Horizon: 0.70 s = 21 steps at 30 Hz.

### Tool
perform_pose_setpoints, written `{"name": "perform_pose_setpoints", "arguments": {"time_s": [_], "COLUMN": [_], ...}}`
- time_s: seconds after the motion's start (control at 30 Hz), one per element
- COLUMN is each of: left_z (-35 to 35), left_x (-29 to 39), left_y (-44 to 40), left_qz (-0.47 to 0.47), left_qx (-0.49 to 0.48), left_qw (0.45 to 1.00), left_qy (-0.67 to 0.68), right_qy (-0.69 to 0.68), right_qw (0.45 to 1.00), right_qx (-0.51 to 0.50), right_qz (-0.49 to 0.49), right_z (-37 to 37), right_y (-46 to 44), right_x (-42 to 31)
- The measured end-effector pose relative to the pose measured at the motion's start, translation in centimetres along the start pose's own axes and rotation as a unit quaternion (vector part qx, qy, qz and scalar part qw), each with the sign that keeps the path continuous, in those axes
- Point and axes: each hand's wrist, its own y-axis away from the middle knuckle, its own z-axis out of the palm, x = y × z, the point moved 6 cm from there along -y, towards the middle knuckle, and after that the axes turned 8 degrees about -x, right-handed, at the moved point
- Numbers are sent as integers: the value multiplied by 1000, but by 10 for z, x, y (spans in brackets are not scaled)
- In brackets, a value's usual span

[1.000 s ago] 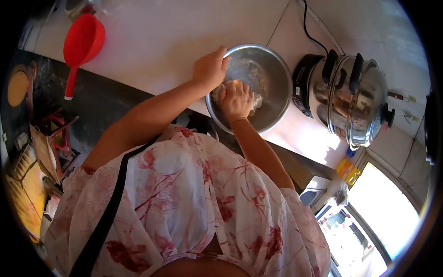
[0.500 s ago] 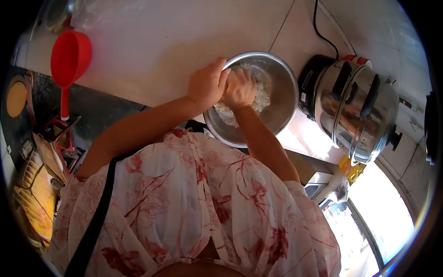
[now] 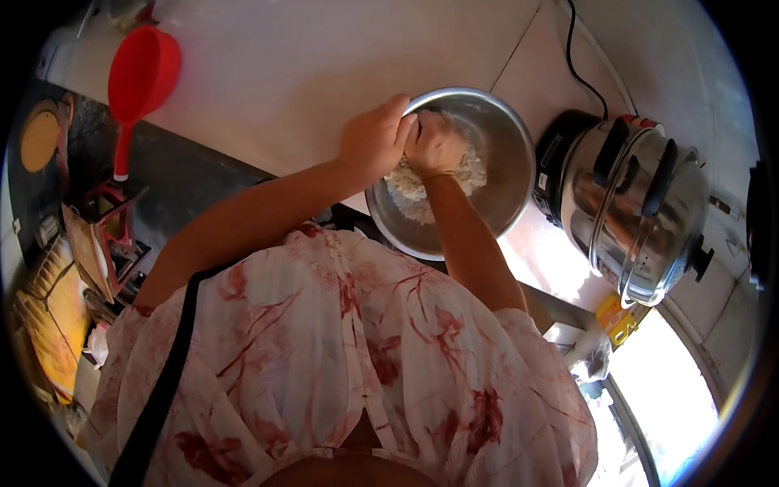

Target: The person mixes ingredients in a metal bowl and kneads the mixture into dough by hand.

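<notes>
A steel bowl (image 3: pixel 513 162) stands on the counter in front of me, holding a crumbly, pale flour dough (image 3: pixel 412 207). My left hand (image 3: pixel 373 144) is at the bowl's left rim, its fingers closed over the edge and the thumb toward the inside. Inside the bowl, my right hand (image 3: pixel 438 146) presses into the dough with its fingers curled; the fingertips are hidden in it. The two hands are side by side, close to touching.
To the right is a steel electric steamer pot (image 3: pixel 625 203) with black handles and a cord (image 3: pixel 572 61). A red plastic ladle (image 3: pixel 142 77) lies at the counter's left edge, its handle sticking out. A yellow box (image 3: pixel 617 316) is below the pot.
My right hand has shifted a little within the bowl and the dough around it looks displaced. The whole view has moved slightly, with the bowl now a bit further right.
</notes>
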Motion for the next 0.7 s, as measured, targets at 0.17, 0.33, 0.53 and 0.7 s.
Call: {"name": "perform_pose_setpoints", "arguments": {"time_s": [0.17, 0.33, 0.53, 0.7], "left_z": [3, 1, -1, 2], "left_x": [-4, -3, -3, -1], "left_y": [-2, -2, -3, -2], "left_qz": [-19, -34, -32, -51], "left_qx": [2, 5, 23, 7], "left_qw": [998, 997, 995, 995], "left_qy": [-54, -70, -87, -89], "right_qy": [22, -62, 65, 76], "right_qw": [999, 985, 995, 996], "right_qx": [25, -106, -37, -19], "right_qz": [14, 118, 66, -35], "right_z": [-12, -39, -29, -26], "right_y": [0, 20, 67, 81], "right_x": [-5, -4, -21, -26]}}
